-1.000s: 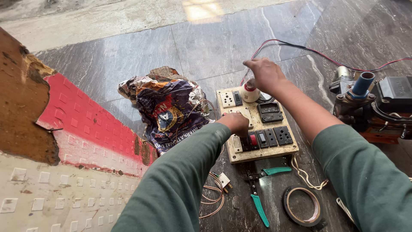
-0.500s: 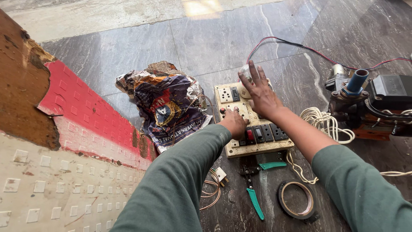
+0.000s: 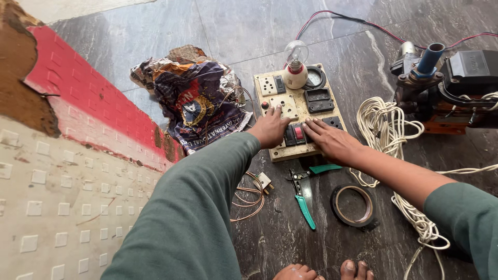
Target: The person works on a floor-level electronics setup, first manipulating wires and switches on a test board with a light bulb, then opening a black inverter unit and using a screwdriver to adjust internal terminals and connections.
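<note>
On the dark veined stone floor (image 3: pixel 155 67) lies a cream rectangular switchboard panel (image 3: pixel 290 103) fitted with sockets, black rocker switches and one red switch, set just right of the frame's centre. The person's left hand (image 3: pixel 271 127) rests on the panel's near-left part, fingers loosely curled with fingertips pressing the cream face beside a small red button; it grips nothing. The right hand (image 3: pixel 332 140) lies flat at the panel's near edge, at about 3 o'clock from the left hand, fingers spread open and extended, their tips touching the row of black switches next to the red one. Both arms wear grey-green sleeves.

At the panel's 12 o'clock edge a clear glass bulb in a white holder (image 3: pixel 295 65) stands upright, beside a round black dial. Red and black wires (image 3: pixel 332 18) run off from the panel's far side toward 1 o'clock. At 9 o'clock from the panel sits a crumpled, printed foil bag (image 3: pixel 194 98). At 3 o'clock is a coil of white cord (image 3: pixel 381 129), and beyond it a black and orange motor pump with a blue pipe stub (image 3: pixel 446 83). At 6 o'clock, near the panel, lie green-handled pliers (image 3: pixel 303 199), a roll of black tape (image 3: pixel 353 205) and a small loop of copper wire with a white plug (image 3: pixel 254 192). Bare toes show at the bottom edge.
</note>
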